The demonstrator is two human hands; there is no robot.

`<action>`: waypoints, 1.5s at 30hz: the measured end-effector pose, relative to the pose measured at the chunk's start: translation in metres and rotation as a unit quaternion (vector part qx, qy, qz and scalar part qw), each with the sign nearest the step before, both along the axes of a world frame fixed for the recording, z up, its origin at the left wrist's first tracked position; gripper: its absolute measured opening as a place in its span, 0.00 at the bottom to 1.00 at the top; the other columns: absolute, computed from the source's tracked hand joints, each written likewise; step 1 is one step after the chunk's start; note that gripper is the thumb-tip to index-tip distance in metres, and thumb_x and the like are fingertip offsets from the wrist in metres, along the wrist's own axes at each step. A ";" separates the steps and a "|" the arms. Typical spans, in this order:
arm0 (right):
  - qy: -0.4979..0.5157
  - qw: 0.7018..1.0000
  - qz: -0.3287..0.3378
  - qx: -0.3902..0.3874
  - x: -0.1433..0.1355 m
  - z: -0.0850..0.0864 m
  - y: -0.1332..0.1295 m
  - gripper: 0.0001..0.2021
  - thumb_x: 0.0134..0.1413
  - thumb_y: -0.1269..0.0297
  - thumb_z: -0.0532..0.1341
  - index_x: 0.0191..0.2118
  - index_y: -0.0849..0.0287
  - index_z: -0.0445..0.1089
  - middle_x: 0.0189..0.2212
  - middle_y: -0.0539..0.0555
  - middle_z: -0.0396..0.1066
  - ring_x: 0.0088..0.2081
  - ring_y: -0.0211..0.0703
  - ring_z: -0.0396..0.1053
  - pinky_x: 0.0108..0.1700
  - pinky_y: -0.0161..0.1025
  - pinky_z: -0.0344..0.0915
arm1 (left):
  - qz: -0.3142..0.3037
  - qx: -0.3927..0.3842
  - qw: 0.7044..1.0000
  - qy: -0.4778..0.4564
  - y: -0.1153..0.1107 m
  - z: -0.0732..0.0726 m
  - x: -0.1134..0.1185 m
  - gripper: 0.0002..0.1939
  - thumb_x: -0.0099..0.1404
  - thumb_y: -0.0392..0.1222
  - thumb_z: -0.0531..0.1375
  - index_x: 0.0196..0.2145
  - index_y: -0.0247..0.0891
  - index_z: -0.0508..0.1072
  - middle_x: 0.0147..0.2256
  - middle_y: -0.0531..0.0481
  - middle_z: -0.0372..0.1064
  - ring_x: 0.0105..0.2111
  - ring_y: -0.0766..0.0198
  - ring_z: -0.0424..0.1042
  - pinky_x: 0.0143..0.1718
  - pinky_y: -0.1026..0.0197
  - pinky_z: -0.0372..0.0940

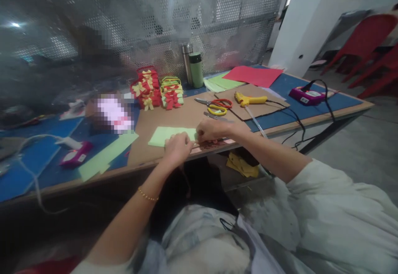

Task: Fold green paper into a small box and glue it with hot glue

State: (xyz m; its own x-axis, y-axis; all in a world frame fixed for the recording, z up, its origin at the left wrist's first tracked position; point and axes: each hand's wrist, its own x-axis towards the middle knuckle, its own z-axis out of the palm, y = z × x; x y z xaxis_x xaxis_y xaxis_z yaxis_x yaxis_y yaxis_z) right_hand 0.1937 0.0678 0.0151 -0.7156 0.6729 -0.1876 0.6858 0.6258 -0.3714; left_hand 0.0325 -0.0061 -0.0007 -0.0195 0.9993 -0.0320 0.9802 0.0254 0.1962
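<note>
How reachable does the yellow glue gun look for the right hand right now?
Probably yes: the glue gun lies uncovered beyond the right hand, with nothing standing between. That hand is at the light green paper, though.

And here's the pale green sheet (158,136), plain and light in colour, lying flat and lengthwise on the brown board (137,151) near the front edge of the bench (345,107)! Its left end shows clear, corners out; the near edge and right end run partly hidden beneath fingers (184,137).
</note>
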 end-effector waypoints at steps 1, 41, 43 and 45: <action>0.003 1.000 0.002 0.005 0.000 -0.001 0.000 0.15 0.57 0.55 0.62 0.36 0.62 0.81 0.23 0.53 0.77 0.23 0.37 0.69 0.27 0.33 0.56 | 0.001 -0.003 1.000 0.003 0.000 0.001 0.000 0.08 0.70 0.44 0.55 0.33 0.42 0.69 0.36 0.47 0.75 0.47 0.50 0.70 0.47 0.52 0.58; 0.024 0.998 0.017 0.064 0.002 -0.004 -0.004 0.14 0.58 0.56 0.63 0.35 0.62 0.80 0.22 0.53 0.76 0.26 0.39 0.67 0.29 0.35 0.53 | -0.226 0.274 0.934 0.040 -0.041 -0.028 -0.035 0.10 0.74 0.39 0.56 0.41 0.41 0.78 0.41 0.47 0.80 0.41 0.58 0.74 0.53 0.47 0.54; 0.020 0.997 0.017 0.071 0.002 -0.006 -0.004 0.14 0.58 0.56 0.63 0.35 0.62 0.80 0.23 0.54 0.77 0.28 0.40 0.68 0.29 0.36 0.53 | -0.225 0.279 0.931 0.063 -0.044 -0.026 -0.035 0.10 0.74 0.41 0.56 0.40 0.42 0.78 0.42 0.46 0.79 0.44 0.55 0.73 0.54 0.46 0.54; 0.013 0.998 0.009 0.068 0.002 -0.007 -0.003 0.14 0.58 0.56 0.63 0.36 0.61 0.81 0.25 0.54 0.78 0.29 0.40 0.69 0.30 0.36 0.53 | -0.223 0.285 0.928 0.086 -0.047 -0.025 -0.034 0.10 0.73 0.43 0.58 0.40 0.43 0.80 0.45 0.44 0.78 0.49 0.52 0.72 0.55 0.45 0.55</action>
